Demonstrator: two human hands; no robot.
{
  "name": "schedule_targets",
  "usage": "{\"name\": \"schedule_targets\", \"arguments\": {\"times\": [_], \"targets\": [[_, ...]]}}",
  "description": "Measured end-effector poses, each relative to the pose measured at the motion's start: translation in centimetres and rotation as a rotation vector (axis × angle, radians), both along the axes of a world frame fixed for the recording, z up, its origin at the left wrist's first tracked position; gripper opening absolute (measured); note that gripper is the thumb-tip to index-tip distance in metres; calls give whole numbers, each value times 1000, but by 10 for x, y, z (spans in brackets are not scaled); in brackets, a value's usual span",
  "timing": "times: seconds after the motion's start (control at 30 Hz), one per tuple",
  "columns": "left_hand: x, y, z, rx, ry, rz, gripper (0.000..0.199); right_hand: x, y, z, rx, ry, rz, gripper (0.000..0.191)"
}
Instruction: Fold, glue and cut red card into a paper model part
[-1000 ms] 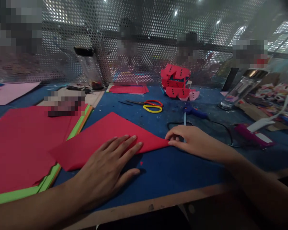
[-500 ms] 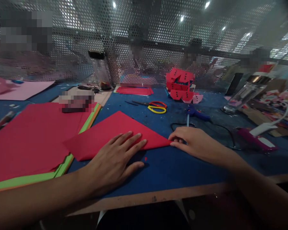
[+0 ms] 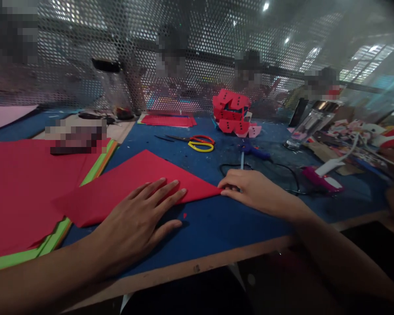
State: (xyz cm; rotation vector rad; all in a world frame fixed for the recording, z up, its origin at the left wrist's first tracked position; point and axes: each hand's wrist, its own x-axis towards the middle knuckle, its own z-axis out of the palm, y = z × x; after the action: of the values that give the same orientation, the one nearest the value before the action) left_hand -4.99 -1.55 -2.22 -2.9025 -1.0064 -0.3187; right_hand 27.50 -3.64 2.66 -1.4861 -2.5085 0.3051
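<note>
A folded red paper [image 3: 144, 170] lies on the blue table, its left part overlapping a stack of red sheets [image 3: 22, 188] with green and orange sheets beneath. My left hand [image 3: 144, 214] rests flat on the folded paper, fingers spread, thumb on the table just below its lower edge. At the paper's pointed right corner, my right hand [image 3: 249, 188] pinches the tip between thumb and fingers. Beyond the paper lie scissors [image 3: 202, 143] with one red and one yellow handle loop. Past my right hand sits a blue glue gun [image 3: 254, 151].
Red cut-paper pieces [image 3: 233, 111] stand at the back. A glass jar [image 3: 113, 89] is back left, a clear bottle [image 3: 310, 124] back right. A purple device [image 3: 323, 180] and paper scraps lie right. People are behind the mesh; another person's arm shows far right.
The view has turned right, so the table's things appear further left. Both hands keep their places on the folded paper. Part of another person's arm now shows at the right edge.
</note>
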Motion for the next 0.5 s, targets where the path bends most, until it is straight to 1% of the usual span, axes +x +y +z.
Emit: {"name": "schedule_targets", "arguments": {"times": [0.17,0.33,0.5], "targets": [[-1,1,-1,16,1,-2,65,4,1,-1,-23,20,2,19],[-2,3,-5,21,-5,-10,66,6,-1,0,-9,31,2,20],[-3,4,-7,15,-25,-14,65,7,-1,0,-13,58,-25,18]]}}
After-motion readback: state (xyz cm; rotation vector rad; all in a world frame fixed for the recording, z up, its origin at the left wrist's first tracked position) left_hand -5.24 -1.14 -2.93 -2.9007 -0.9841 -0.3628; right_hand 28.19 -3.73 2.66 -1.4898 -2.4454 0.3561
